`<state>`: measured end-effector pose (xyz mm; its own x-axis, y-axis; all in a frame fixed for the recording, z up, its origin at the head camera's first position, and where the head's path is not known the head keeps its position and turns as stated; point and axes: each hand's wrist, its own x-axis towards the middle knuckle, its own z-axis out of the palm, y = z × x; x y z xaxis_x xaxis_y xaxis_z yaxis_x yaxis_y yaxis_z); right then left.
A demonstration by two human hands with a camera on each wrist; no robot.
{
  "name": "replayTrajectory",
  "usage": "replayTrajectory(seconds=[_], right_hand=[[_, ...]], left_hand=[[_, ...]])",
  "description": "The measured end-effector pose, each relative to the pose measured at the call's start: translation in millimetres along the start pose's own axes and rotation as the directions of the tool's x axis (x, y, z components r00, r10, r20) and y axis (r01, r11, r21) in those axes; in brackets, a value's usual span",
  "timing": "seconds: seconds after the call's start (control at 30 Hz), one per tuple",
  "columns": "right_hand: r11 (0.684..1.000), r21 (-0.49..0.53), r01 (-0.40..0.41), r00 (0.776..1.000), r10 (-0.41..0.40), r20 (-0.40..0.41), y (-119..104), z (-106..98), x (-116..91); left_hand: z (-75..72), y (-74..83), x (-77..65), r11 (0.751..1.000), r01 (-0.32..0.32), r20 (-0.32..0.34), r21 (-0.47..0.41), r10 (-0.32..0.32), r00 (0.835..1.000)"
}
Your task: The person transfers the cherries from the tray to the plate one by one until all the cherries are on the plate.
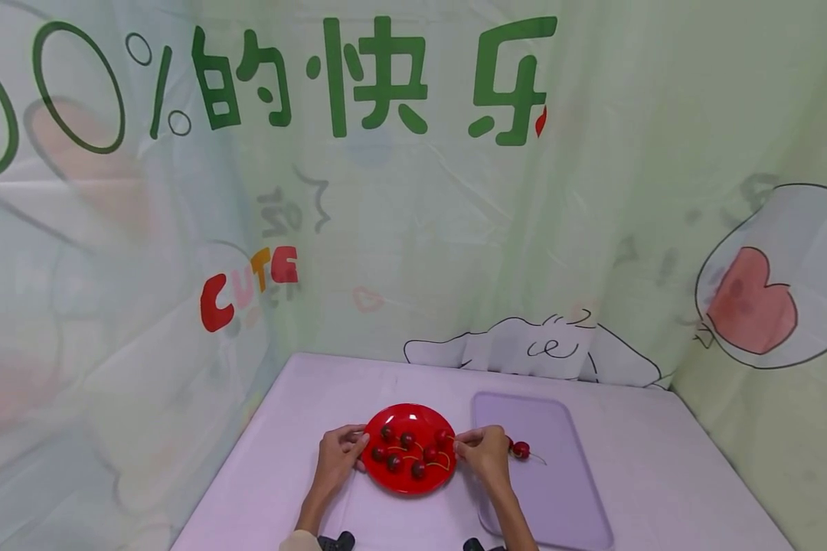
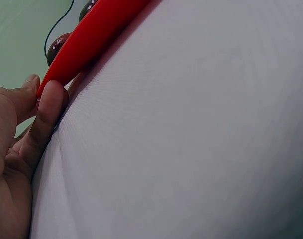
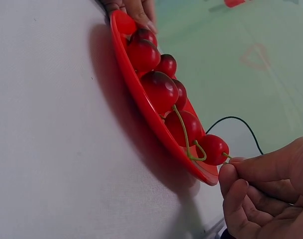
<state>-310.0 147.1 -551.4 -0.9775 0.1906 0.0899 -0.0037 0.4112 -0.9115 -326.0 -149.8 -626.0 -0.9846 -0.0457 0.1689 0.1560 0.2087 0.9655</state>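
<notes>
A round red plate (image 1: 410,488) holding several cherries (image 1: 395,462) is in the middle of the head view. My left hand (image 1: 336,461) pinches the plate's left rim, thumb on top and fingers beneath, as the left wrist view shows. On the opposite side, my right hand (image 1: 488,456) pinches the green stem of one cherry (image 3: 212,149) between thumb and forefinger. That cherry hangs at the plate's right edge, next to the others. Looped green stems (image 3: 181,127) trail over the nearest fruit in the right wrist view.
To the right lies a pale purple tray (image 1: 547,501), with a cherry (image 1: 521,450) on it and another partly hidden behind my right hand. Both plate and tray are on a light cloth-covered table (image 1: 675,474). A printed curtain (image 1: 413,229) surrounds the back and sides.
</notes>
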Motion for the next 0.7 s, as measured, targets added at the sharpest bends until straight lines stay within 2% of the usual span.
replayTrajectory(seconds=[0.13,0.37,0.53,0.7], right_hand=[[1.0,-0.014,0.016,1.0,-0.016,-0.01,2.9,3.2,1.8],[0.985,-0.057,0.161,0.986,-0.162,-0.029,17.7,10.7,6.4],[0.986,-0.096,0.133,0.989,-0.139,-0.05,8.0,11.8,3.1],[0.969,-0.111,0.22,0.97,-0.23,-0.083,17.5,17.6,9.1]], left_hand=[[-0.1,0.0,0.1,1.0,0.001,-0.001,-0.004,-0.001,1.0],[-0.6,-0.5,0.7,1.0,0.01,0.004,0.003,-0.01,1.0],[-1.3,1.4,-0.2,1.0,0.004,0.009,-0.006,-0.004,1.0],[-1.9,4.4,-1.7,1.0,-0.002,0.013,-0.005,0.002,1.0]])
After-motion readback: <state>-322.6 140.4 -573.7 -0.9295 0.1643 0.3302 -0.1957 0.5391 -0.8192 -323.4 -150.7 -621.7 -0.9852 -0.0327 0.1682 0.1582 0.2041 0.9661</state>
